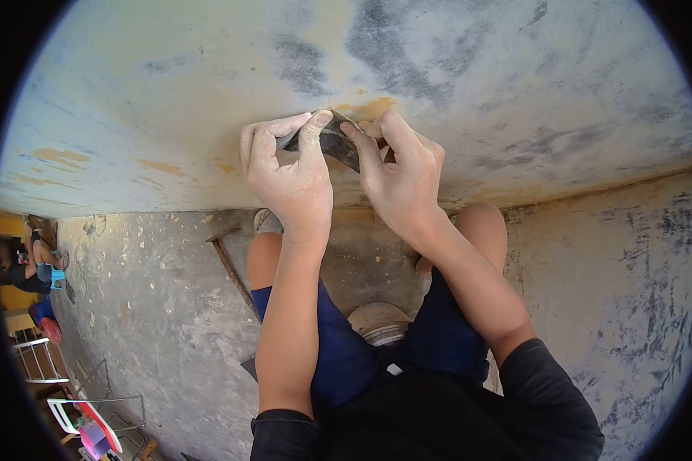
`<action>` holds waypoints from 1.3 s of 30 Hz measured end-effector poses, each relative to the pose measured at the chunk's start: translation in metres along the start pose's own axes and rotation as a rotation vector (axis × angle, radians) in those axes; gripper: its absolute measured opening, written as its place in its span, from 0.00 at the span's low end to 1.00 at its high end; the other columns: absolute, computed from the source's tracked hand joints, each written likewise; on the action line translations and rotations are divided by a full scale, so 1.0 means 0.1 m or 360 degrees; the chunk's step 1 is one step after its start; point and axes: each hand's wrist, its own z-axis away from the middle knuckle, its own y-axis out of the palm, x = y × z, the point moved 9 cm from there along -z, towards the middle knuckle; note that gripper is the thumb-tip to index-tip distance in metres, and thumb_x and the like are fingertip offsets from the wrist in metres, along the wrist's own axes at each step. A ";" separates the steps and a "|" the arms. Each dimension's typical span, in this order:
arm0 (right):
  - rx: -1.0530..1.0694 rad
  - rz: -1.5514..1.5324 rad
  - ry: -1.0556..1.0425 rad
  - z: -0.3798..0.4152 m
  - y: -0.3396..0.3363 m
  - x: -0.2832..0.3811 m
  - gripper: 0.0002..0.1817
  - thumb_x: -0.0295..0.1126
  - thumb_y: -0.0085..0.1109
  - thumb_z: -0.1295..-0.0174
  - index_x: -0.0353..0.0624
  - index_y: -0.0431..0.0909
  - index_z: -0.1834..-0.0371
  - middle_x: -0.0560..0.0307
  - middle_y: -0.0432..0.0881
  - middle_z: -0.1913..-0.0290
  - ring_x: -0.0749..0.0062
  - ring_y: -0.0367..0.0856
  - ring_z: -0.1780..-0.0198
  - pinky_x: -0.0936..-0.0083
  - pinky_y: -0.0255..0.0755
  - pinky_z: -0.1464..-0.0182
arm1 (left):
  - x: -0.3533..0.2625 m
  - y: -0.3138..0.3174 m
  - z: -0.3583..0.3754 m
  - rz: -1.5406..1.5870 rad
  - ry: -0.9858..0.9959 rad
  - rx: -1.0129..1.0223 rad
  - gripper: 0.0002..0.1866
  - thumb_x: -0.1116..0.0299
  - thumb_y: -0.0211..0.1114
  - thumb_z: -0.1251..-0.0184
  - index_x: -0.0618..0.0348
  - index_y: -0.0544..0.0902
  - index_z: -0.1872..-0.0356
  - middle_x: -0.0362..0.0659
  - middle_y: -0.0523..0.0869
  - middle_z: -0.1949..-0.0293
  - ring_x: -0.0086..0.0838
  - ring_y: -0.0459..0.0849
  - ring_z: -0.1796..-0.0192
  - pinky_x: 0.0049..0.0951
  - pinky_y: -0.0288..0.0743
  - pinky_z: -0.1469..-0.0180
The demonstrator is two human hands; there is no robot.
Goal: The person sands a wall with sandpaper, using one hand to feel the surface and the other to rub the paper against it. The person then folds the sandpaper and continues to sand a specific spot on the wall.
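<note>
A pale grey-blue plastered wall (169, 92), blotched with dark grey smudges and ochre patches, fills the upper part of the view. Below it spreads a rough grey concrete floor (154, 292) flecked with pale spots. Near the left edge, another person in dark clothing (24, 278) is by a light-blue plastic stool (57, 277), with a red-and-white chair with thin metal legs (109, 425) lower down. The wearer has a black short-sleeved shirt (454, 422) and dark blue knee-length shorts (446, 338). Between the thighs shows a round, cream-coloured container (380, 321), and beside the left leg lies a T-shaped tool with a slim brown handle (229, 267). Both hands are dusted with white powder and raised close to the wall. The left hand (287, 165) pinches one end of a thin, dark, bent sheet (340, 146) between thumb and curled fingers; the right hand (404, 165) pinches its other end likewise. The sheet arches between them, just beside the wall; whether it touches, I cannot tell
</note>
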 end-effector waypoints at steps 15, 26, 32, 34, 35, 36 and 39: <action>-0.0106 0.0050 -0.0012 0.06 -0.04 -0.01 0.14 0.18 0.74 0.39 0.39 0.75 0.73 0.49 0.80 0.78 0.64 0.74 0.81 0.72 0.67 0.76 | 0.03 0.08 0.06 0.0139 -0.0077 0.0070 0.09 0.71 0.84 0.38 0.61 0.89 0.66 0.39 0.85 0.64 0.26 0.82 0.59 0.29 0.76 0.51; -0.0150 0.0026 0.0038 0.09 -0.09 -0.07 0.12 0.18 0.76 0.38 0.35 0.79 0.70 0.54 0.87 0.75 0.87 0.70 0.79 0.81 0.65 0.76 | -0.03 0.08 0.05 0.0115 0.0041 0.0052 0.09 0.72 0.84 0.39 0.61 0.89 0.66 0.38 0.85 0.63 0.27 0.82 0.60 0.30 0.77 0.52; -0.0152 -0.0009 -0.0028 0.02 0.02 0.00 0.13 0.19 0.74 0.38 0.38 0.76 0.73 0.49 0.80 0.79 0.64 0.76 0.81 0.71 0.68 0.76 | -0.06 0.00 0.01 0.0029 0.0157 -0.0002 0.08 0.73 0.83 0.38 0.60 0.90 0.66 0.39 0.85 0.63 0.26 0.83 0.61 0.28 0.78 0.54; -0.0090 0.0028 0.0014 0.02 -0.01 -0.01 0.13 0.20 0.75 0.38 0.38 0.76 0.73 0.50 0.80 0.80 0.64 0.76 0.81 0.70 0.68 0.76 | -0.05 -0.01 0.00 -0.0050 0.0174 -0.0035 0.08 0.73 0.83 0.38 0.60 0.90 0.66 0.39 0.85 0.63 0.26 0.83 0.61 0.29 0.78 0.54; -0.0106 0.0064 -0.0009 0.04 -0.05 -0.02 0.13 0.19 0.76 0.38 0.38 0.77 0.72 0.52 0.82 0.78 0.75 0.73 0.80 0.75 0.66 0.76 | -0.05 0.02 0.01 0.0040 0.0147 -0.0014 0.08 0.73 0.83 0.39 0.60 0.90 0.67 0.38 0.85 0.64 0.27 0.83 0.61 0.29 0.78 0.53; -0.0122 0.0095 -0.0035 0.05 -0.09 -0.02 0.13 0.19 0.77 0.37 0.37 0.78 0.71 0.55 0.84 0.77 0.85 0.70 0.80 0.80 0.65 0.76 | -0.09 0.05 0.03 0.0041 0.0150 -0.0016 0.08 0.73 0.83 0.39 0.60 0.90 0.67 0.38 0.85 0.64 0.27 0.83 0.61 0.29 0.78 0.53; -0.0143 0.0063 0.0182 0.11 -0.14 -0.15 0.12 0.20 0.77 0.37 0.37 0.79 0.71 0.56 0.83 0.78 0.87 0.70 0.79 0.80 0.65 0.76 | -0.08 0.13 0.05 0.0141 0.0037 0.0084 0.08 0.74 0.83 0.39 0.60 0.90 0.66 0.38 0.85 0.64 0.27 0.83 0.61 0.29 0.78 0.53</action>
